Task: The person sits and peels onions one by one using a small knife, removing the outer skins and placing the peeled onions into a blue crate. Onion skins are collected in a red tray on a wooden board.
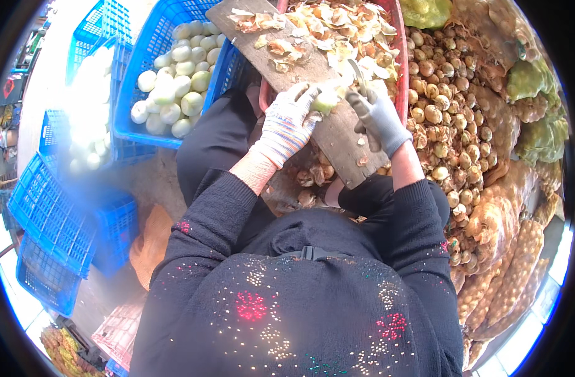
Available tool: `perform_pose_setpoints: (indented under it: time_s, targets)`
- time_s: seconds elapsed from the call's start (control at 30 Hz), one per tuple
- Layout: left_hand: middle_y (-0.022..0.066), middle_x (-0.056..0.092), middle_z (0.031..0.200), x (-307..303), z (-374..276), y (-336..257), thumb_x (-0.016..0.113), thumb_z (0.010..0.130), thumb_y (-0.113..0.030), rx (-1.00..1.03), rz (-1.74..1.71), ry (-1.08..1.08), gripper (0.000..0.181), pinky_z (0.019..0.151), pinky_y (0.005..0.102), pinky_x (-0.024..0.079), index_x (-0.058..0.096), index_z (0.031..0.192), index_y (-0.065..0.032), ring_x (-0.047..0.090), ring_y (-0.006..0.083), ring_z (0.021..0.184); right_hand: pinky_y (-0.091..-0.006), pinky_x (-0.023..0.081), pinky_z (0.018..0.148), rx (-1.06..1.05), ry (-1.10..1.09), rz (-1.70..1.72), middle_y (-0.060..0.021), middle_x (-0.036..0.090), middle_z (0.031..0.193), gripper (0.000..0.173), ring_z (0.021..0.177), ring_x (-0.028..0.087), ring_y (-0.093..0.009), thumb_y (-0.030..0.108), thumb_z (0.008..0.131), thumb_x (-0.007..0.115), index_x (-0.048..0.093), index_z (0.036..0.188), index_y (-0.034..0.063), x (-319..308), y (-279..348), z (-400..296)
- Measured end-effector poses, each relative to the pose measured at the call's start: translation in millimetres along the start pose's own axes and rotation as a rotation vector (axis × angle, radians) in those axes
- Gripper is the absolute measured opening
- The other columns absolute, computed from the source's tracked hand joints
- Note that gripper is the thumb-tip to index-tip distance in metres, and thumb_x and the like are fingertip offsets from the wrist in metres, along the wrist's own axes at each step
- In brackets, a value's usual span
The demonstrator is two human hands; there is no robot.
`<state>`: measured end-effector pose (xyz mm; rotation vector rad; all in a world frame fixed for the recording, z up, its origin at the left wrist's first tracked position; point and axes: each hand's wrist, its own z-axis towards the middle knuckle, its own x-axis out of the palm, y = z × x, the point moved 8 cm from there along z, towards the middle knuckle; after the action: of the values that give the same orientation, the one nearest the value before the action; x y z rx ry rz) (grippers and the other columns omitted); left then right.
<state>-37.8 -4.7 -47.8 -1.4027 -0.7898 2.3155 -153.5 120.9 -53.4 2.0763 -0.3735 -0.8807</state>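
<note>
Over a worn wooden board (311, 70) that slants across a red crate, my left hand (290, 118), in a striped knit glove, grips a pale, partly peeled onion (325, 100). Just to the right of it, my right hand (379, 115), in a grey-coated glove, is closed on a knife (358, 75) with a curved blade, which points up and away. Most of the knife's handle is hidden by the fingers. Loose onion skins (346, 28) fill the red crate (402, 61) beyond, and some skins lie on the board's far end.
Peeled onions (181, 80) lie in a blue plastic crate (125, 108) at left, with more blue crates (52, 207) beyond. Unpeeled onions (450, 103) are heaped at right beside filled mesh sacks (513, 278). Several onions (311, 176) lie on the floor under the board, between my legs.
</note>
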Motion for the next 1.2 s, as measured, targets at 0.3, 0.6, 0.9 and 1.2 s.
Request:
perform_pose_setpoints:
  time_s: [0.3,0.6,0.9,1.2]
  targets:
    - [0.0096,0.053,0.116,32,-21,35,0.058,0.086,-0.013,-0.682,-1.248,-0.106,0.047,0.088,0.0298,0.045,0.043,0.13,-0.0072,0.054,0.0214,0.103,-0.0284,0.046,0.05,-0.058,-0.068,0.415,-0.0068,0.059,0.075,0.043,0.054,0.054,-0.013,0.033,0.083,0.065,0.055,0.106,-0.0008,44,7,9]
    - [0.0077,0.054,0.116,16,16,16,0.057,0.087,-0.008,-0.52,-1.828,-0.321,0.042,0.093,0.0342,0.047,0.041,0.126,-0.0064,0.054,0.0216,0.108,-0.0314,0.047,0.055,-0.85,-0.443,-0.429,-0.01,0.06,0.076,0.022,0.06,0.058,-0.02,0.012,0.079,0.069,0.056,0.093,0.0015,30,93,-53]
    - [0.009,0.055,0.119,7,23,-8,0.059,0.088,-0.02,-0.599,-1.928,-0.085,0.043,0.086,0.0363,0.05,0.043,0.125,-0.0048,0.054,0.0206,0.11,-0.0177,0.041,0.04,-0.097,0.134,0.486,-0.0039,0.06,0.071,0.013,0.048,0.053,-0.007,0.008,0.084,0.057,0.057,0.095,0.0012,14,67,-18]
    - [0.0094,0.055,0.116,15,18,17,0.065,0.084,-0.014,-0.638,-1.837,-0.23,0.045,0.088,0.0331,0.05,0.045,0.123,-0.0052,0.057,0.02,0.105,-0.0217,0.044,0.046,-0.133,-0.032,0.301,-0.0027,0.057,0.075,0.049,0.048,0.051,-0.007,0.047,0.086,0.058,0.057,0.105,0.0015,-22,51,-4]
